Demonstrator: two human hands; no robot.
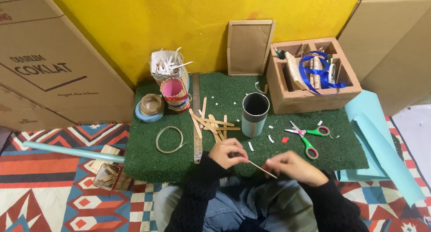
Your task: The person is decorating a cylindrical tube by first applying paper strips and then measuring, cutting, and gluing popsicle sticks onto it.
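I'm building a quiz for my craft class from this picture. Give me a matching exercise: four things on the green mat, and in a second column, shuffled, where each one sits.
Things:
1. scissors
2. ruler
3. twine roll
4. grey cup

Places:
A. mat's far left edge, on a blue disc
B. right of the grey cup, handles green and red
C. middle of the mat, upright, beside loose sticks
D. lying lengthwise, left of the loose sticks

Pairs: 1-B, 2-D, 3-A, 4-C
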